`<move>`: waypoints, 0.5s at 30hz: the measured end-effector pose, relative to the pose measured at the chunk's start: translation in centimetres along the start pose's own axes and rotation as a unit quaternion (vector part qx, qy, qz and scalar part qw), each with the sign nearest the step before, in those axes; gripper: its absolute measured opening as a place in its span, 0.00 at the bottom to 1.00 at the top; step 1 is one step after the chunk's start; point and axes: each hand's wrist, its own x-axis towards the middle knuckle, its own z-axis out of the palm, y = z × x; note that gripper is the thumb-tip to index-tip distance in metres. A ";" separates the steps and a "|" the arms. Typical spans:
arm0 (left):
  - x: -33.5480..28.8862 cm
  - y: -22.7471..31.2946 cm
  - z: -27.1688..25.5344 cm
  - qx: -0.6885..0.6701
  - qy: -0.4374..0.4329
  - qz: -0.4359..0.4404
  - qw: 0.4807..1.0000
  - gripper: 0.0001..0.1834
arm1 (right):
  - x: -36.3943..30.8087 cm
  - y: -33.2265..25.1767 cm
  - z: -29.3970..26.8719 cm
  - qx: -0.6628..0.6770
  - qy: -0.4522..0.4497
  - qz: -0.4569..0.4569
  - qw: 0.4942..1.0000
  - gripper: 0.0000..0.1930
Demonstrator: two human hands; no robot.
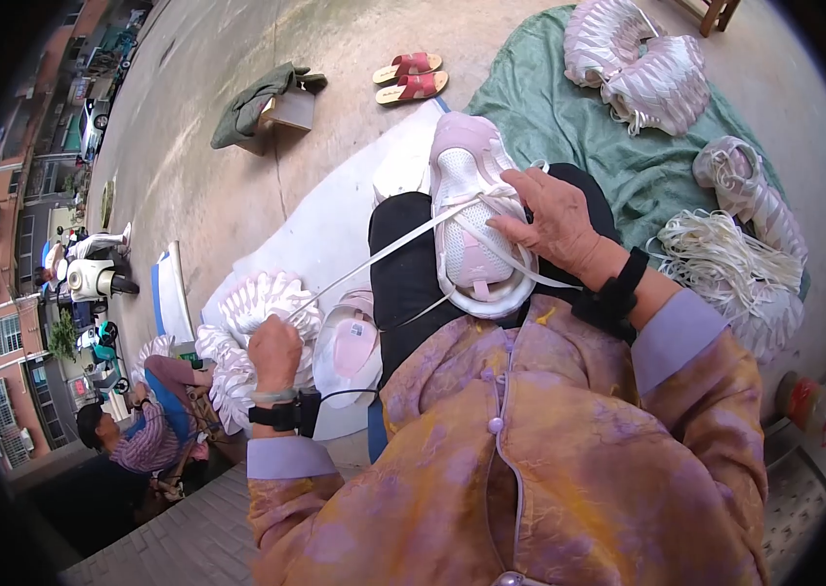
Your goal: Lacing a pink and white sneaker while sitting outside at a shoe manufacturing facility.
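Concrete ground (pixel 237 195) fills the upper frame, with a green cloth (pixel 628 166) at upper right bearing bundled white shoe uppers (pixel 657 83) and a heap of white laces (pixel 716 259). Red sandals (pixel 411 76) lie at top centre; a cardboard box (pixel 288 109) under a dark garment sits upper left. At centre, a pink-and-white sneaker (pixel 472 220) rests on the lap. The right hand (pixel 555 220) presses on its lacing, fingers pinching the white lace (pixel 384 252). The left hand (pixel 274 352), at lower left, is fisted around the lace's far end.
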 end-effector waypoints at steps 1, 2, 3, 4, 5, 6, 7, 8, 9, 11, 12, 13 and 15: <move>-1.1 -3.8 1.2 0.058 -0.050 -0.090 0.993 0.11 | 0.1 -0.3 -0.1 -0.017 0.013 -0.024 0.999 0.21; -2.6 -7.0 2.4 0.065 -0.059 -0.136 0.987 0.12 | 0.3 -0.2 0.0 -0.016 0.010 -0.026 0.999 0.21; -4.0 -9.6 3.4 0.073 -0.068 -0.182 0.978 0.13 | 0.6 0.2 0.2 -0.033 0.042 -0.060 0.997 0.19; -5.0 -11.6 4.1 0.071 -0.069 -0.186 0.978 0.13 | 1.0 0.4 0.5 -0.049 0.073 -0.095 0.992 0.18; -5.8 -12.9 4.4 0.055 -0.032 -0.193 0.979 0.13 | 1.3 0.9 1.0 -0.049 0.071 -0.097 0.991 0.18; -6.4 -13.9 5.0 0.039 0.006 -0.200 0.979 0.13 | 1.8 1.5 1.7 -0.011 0.072 -0.067 0.995 0.17; -6.3 -13.9 5.2 0.035 0.004 -0.204 0.978 0.13 | 2.3 2.2 2.4 0.025 0.070 -0.037 0.997 0.16; -5.5 -13.5 4.6 -0.188 0.003 -0.309 0.932 0.13 | 2.7 2.3 2.6 0.029 0.076 -0.044 0.996 0.15; -4.7 -13.2 3.9 -0.399 0.002 -0.395 0.828 0.13 | 2.9 2.5 2.6 0.026 0.073 -0.047 0.996 0.15; -2.8 -10.3 1.1 -0.502 0.050 -0.358 0.786 0.12 | 3.4 2.4 1.9 0.017 0.002 -0.046 0.999 0.14; -2.1 -9.2 -0.4 -0.591 0.101 -0.317 0.735 0.11 | 3.5 2.2 2.1 0.005 0.031 -0.088 0.996 0.13; -2.0 -9.3 -1.4 -0.592 0.104 -0.320 0.733 0.11 | 3.8 1.4 2.2 0.005 0.028 -0.093 0.995 0.13; -1.5 -9.4 -2.7 -0.684 0.178 -0.287 0.647 0.11 | 4.4 -0.2 1.9 -0.026 -0.035 -0.069 0.997 0.10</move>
